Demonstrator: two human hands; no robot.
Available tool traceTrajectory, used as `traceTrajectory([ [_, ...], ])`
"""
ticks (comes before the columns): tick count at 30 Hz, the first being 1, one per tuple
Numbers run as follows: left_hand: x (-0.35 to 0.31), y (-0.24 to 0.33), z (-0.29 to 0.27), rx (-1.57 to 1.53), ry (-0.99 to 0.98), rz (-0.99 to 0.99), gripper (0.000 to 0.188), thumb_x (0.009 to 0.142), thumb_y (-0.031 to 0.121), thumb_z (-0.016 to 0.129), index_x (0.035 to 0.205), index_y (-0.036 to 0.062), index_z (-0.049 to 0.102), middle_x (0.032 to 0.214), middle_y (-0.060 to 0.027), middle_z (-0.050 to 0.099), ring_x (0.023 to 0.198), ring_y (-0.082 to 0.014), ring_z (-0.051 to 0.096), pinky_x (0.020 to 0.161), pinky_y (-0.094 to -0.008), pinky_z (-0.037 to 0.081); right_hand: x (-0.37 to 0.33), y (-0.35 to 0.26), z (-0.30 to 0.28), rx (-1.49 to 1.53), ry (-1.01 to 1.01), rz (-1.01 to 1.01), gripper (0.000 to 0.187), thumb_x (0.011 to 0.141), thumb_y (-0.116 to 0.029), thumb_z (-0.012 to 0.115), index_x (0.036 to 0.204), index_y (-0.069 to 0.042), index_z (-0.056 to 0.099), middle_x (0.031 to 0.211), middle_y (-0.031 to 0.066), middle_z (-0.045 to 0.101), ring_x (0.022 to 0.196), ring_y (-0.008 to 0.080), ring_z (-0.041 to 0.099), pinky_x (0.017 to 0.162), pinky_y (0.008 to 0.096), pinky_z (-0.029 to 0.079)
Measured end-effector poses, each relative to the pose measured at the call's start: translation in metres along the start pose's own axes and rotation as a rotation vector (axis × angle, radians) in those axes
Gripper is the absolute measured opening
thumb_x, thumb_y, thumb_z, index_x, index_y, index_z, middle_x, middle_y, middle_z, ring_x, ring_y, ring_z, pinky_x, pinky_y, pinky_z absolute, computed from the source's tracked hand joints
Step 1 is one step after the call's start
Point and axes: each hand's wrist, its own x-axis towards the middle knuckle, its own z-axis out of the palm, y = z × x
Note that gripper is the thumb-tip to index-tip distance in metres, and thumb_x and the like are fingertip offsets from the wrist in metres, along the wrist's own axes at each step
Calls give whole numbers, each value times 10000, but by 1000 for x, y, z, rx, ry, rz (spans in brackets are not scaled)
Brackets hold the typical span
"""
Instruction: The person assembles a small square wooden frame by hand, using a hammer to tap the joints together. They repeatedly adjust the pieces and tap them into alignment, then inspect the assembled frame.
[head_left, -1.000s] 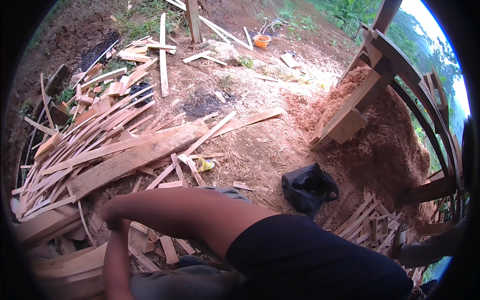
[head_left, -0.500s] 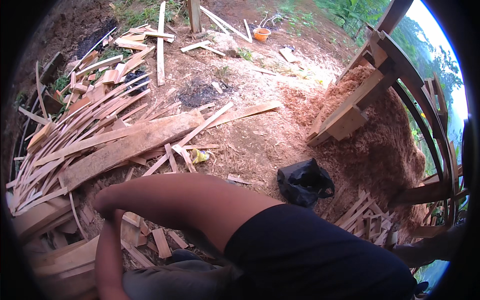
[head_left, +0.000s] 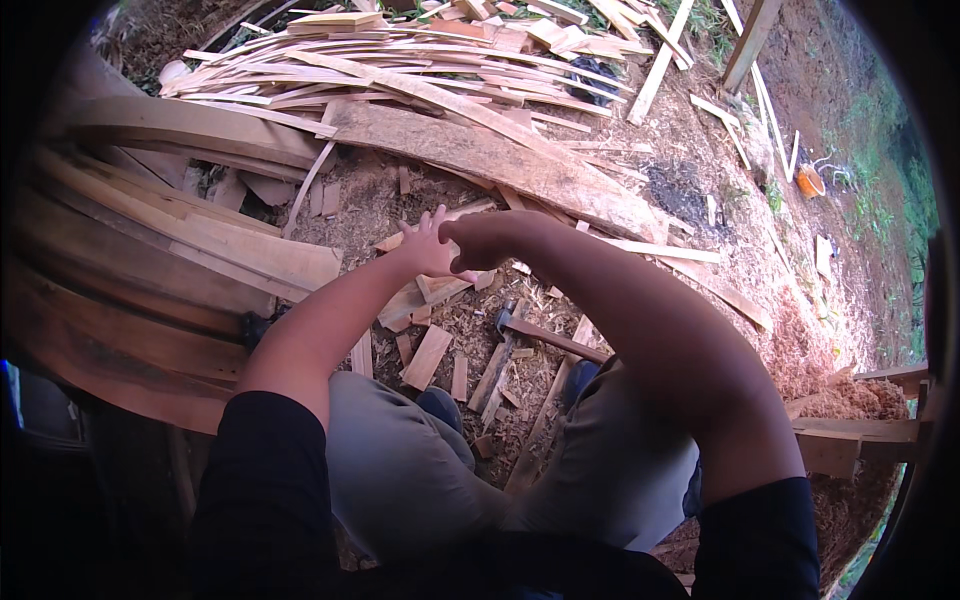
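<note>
My left hand [head_left: 432, 246] is raised in front of me, fingers spread, with nothing seen in it. Right beside it, overlapping its palm side, is my right hand [head_left: 472, 243], bent at the wrist; most of its fingers are turned away, so its grip is hidden. Below the hands, a hammer [head_left: 555, 342] with a wooden handle and dark metal head lies between my knees. Its handle end reaches my right leg. Small wood offcuts [head_left: 428, 357] are scattered on the chip-covered ground near my shoes.
A broad plank [head_left: 480, 160] lies beyond my hands, with a heap of thin wooden strips [head_left: 400, 75] behind it. Thick curved timbers [head_left: 150, 290] stack up at my left. A wooden post [head_left: 750, 45] and an orange bowl [head_left: 810, 180] stand at the far right.
My view has swung to the left, so the plank and strips now lie straight ahead. My arms, crossed in view before, now reach forward with both hands visible. The hammer has come into sight.
</note>
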Motion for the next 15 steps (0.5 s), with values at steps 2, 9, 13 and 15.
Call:
traceTrajectory([
  [2, 1, -24, 13, -81, -158, -54, 1462, 543, 887, 763, 1666, 242, 85, 1707, -238, 66, 1556, -474, 152, 1171, -762, 167, 9, -9, -3, -18, -211, 119, 667, 927, -348, 740, 1462, -48, 476, 1304, 253, 646, 1202, 399, 631, 999, 462, 495],
  [9, 5, -25, 39, -112, -33, -26, 1551, 471, 756, 890, 1659, 262, 24, 1610, -273, 252, 1491, -468, 288, 1134, -733, 266, 13, 10, -5, -116, -62, 234, 477, 908, -358, 748, 1272, -58, 677, 1187, 190, 724, 1143, 358, 683, 939, 454, 547],
  [13, -2, -21, 29, -161, -31, 22, 1458, 495, 706, 899, 1625, 138, 174, 1552, -275, 303, 1454, -473, 314, 1117, -748, 278, 6, 11, -4, -154, -66, 344, 420, 913, -342, 713, 1229, -66, 695, 1185, 176, 729, 1134, 349, 692, 921, 459, 561],
  [15, -8, -15, 21, -125, 3, 61, 1423, 504, 690, 899, 1619, 156, 193, 1550, -280, 304, 1453, -466, 316, 1092, -748, 304, 3, 15, -4, -155, -62, 389, 383, 906, -323, 696, 1194, -72, 721, 1166, 155, 742, 1105, 329, 708, 906, 450, 571],
])
